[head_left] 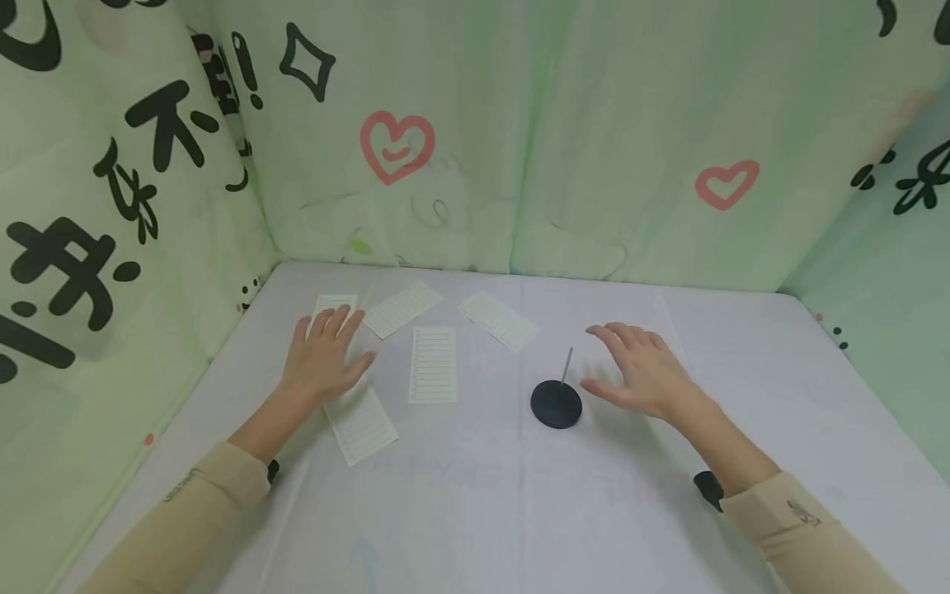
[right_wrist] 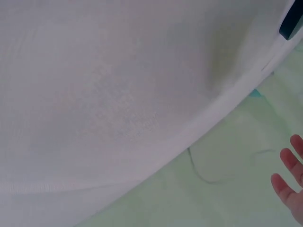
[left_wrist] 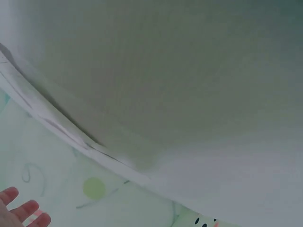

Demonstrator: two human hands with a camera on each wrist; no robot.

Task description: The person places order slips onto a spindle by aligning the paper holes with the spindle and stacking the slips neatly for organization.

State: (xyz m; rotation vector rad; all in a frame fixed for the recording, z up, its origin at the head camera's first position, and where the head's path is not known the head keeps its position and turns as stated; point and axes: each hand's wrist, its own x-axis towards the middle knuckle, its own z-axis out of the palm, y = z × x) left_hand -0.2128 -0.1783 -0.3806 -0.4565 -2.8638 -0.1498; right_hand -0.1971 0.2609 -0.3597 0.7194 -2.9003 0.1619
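Two hands are spread over a white worktop (head_left: pixel 475 511) that is walled in by pale green cloth (head_left: pixel 594 140) printed with pink hearts and black characters. Going from the largest thing down: the cloth screen closes off the 9, 12 and 3 o'clock sides, and the worktop fills the space below it.

At about 10 o'clock from the worktop's middle, the left hand (head_left: pixel 324 356) lies palm down with straight, slightly fanned fingers, resting flat on paper and gripping nothing. Its fingertips cover the lower end of one lined slip (head_left: pixel 333 304), and its heel sits on the upper end of another lined slip (head_left: pixel 361 424) that runs toward 5 o'clock from the wrist.

At about 2 o'clock from the middle, the right hand (head_left: pixel 642 371) is open too, fingers relaxed and pointing toward 10 o'clock; whether it touches the worktop cannot be told.

Three more lined slips lie between the hands: one upright slip (head_left: pixel 433 365) just at 3 o'clock of the left hand, a tilted slip (head_left: pixel 403 309) at its 1 o'clock, and a slanted slip (head_left: pixel 498 321) farther toward 2 o'clock.

Smallest is the paper spike (head_left: pixel 557 402), a black round base with a thin upright pin, standing just at 8 o'clock of the right hand and apart from it.

Both wrist views show only cloth and fingertips.
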